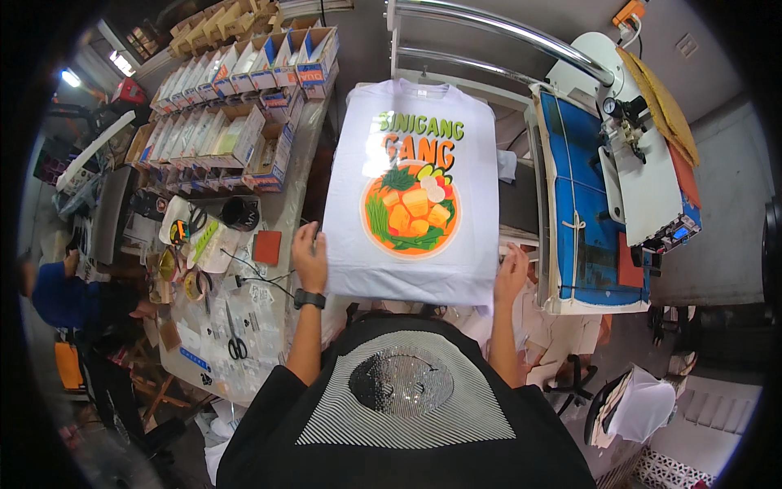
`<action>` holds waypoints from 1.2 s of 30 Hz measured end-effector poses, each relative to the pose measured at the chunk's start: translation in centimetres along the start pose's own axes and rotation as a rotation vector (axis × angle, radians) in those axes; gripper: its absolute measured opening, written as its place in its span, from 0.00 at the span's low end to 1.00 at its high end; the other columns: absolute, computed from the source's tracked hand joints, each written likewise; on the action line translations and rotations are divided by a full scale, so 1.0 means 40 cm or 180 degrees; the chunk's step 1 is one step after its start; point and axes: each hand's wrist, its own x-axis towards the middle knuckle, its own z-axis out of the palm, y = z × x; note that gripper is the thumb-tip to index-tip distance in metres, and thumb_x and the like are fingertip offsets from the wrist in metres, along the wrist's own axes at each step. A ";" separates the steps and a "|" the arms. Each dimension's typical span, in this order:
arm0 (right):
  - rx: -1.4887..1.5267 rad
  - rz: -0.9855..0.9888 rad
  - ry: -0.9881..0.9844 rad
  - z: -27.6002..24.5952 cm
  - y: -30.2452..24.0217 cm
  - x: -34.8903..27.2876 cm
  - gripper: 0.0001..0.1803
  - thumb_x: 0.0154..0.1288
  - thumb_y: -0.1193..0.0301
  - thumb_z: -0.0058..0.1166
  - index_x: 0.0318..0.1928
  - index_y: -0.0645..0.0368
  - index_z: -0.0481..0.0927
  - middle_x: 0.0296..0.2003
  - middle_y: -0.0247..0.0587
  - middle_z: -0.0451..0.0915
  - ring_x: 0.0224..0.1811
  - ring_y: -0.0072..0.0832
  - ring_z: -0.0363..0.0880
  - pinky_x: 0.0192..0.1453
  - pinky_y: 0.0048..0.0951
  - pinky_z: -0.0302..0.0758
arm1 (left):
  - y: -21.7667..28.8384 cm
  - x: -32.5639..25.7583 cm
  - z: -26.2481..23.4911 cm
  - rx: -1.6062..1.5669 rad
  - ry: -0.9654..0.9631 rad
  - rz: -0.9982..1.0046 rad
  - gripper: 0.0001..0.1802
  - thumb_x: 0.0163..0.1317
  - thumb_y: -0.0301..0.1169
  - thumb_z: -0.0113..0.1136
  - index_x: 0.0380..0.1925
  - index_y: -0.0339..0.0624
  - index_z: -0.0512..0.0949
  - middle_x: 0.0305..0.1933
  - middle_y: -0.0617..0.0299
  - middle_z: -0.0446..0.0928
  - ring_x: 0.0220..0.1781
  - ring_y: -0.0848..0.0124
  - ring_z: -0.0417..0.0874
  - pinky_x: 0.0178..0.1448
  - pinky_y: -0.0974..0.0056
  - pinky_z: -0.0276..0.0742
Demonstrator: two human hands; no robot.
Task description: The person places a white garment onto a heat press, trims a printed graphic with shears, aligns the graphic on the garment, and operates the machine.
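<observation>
Head view: both hands' fingers, left hand (309, 257) and right hand (511, 273), pinch white printed T-shirt (411, 163) edges.

The one camera sits on my head, on the left of the pair, and looks steeply down over my chest, so my forearms enter from the lower edge and my left hand (309, 257) and right hand (511, 273) land near the middle, close below the lens. It faces forward across the white printed shirt (411, 183) to the heat press (607, 175) on my right and the cluttered work table (285, 208) on my left. The fisheye bends straight edges toward the rim and darkens the corners.
</observation>
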 end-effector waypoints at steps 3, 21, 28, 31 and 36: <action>0.1043 0.1837 -0.0866 -0.015 0.155 0.020 0.25 0.78 0.53 0.41 0.54 0.62 0.79 0.40 0.34 0.83 0.41 0.29 0.81 0.45 0.30 0.77 | -0.219 0.003 -0.039 -0.1704 -0.0910 -0.2117 0.22 0.70 0.45 0.57 0.53 0.40 0.80 0.47 0.59 0.81 0.45 0.69 0.78 0.52 0.62 0.73; 0.2252 0.2207 -0.1409 -0.187 0.157 -0.089 0.11 0.70 0.63 0.59 0.43 0.57 0.78 0.41 0.31 0.82 0.43 0.23 0.79 0.53 0.30 0.74 | -0.259 -0.169 -0.185 -0.2330 -0.1128 -0.2524 0.14 0.72 0.40 0.56 0.45 0.41 0.80 0.44 0.69 0.80 0.45 0.77 0.79 0.53 0.68 0.74; 0.2570 0.2602 -0.1256 -0.187 0.064 -0.075 0.14 0.69 0.64 0.61 0.47 0.62 0.79 0.42 0.35 0.82 0.45 0.23 0.80 0.52 0.28 0.76 | -0.214 -0.164 -0.191 -0.2332 -0.0873 -0.2465 0.12 0.71 0.38 0.59 0.42 0.40 0.81 0.40 0.70 0.80 0.42 0.80 0.77 0.50 0.71 0.71; 0.2441 0.2567 -0.1116 -0.185 0.090 -0.081 0.15 0.68 0.65 0.62 0.48 0.63 0.80 0.41 0.36 0.83 0.43 0.23 0.81 0.48 0.26 0.78 | -0.221 -0.158 -0.198 -0.2501 -0.0952 -0.2559 0.11 0.71 0.36 0.59 0.42 0.40 0.81 0.39 0.70 0.81 0.41 0.80 0.77 0.49 0.72 0.72; 0.2296 0.2374 -0.0873 -0.188 0.164 -0.088 0.13 0.68 0.66 0.62 0.43 0.65 0.82 0.36 0.35 0.83 0.36 0.21 0.79 0.43 0.25 0.77 | -0.224 -0.159 -0.193 -0.2339 -0.0848 -0.2371 0.10 0.70 0.34 0.60 0.41 0.39 0.81 0.38 0.70 0.80 0.40 0.80 0.77 0.48 0.72 0.71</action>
